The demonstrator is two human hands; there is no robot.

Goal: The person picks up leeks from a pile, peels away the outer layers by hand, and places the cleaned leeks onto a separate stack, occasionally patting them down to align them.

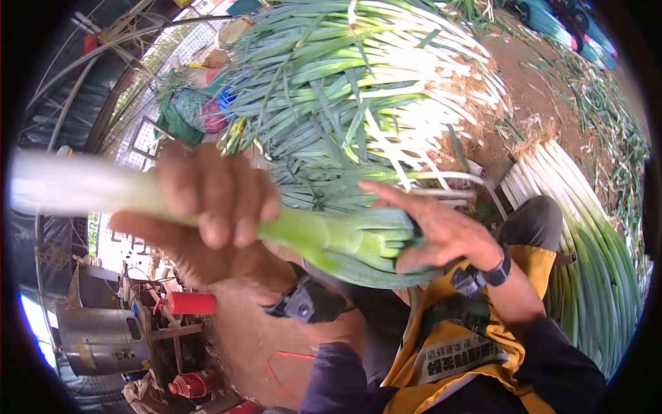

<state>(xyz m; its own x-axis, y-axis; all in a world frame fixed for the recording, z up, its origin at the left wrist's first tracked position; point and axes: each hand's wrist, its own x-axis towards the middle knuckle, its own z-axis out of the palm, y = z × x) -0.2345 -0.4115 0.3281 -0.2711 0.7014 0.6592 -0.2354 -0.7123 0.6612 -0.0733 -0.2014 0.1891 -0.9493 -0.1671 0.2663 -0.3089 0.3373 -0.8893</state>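
A thick leek [310, 234] lies across the front of the view, its white end blurred at the left and its green leaves toward the right. My left hand [214, 200] is wrapped round its stalk, fingers closed. Beside the leafy end, my right hand [448, 231] has its fingers stretched out and apart, with the thumb near the leaves. Both wrists carry a dark strapped device. Behind the hands spreads a large pile of leeks [331, 90], roots toward the right.
A neat bundle of leeks [586, 255] lies at my right, beside my knee. Loose leaves litter the soil at the upper right. On the left are a metal drum [100, 341], a red cylinder [192, 303] and a red bottle-shaped item [193, 383].
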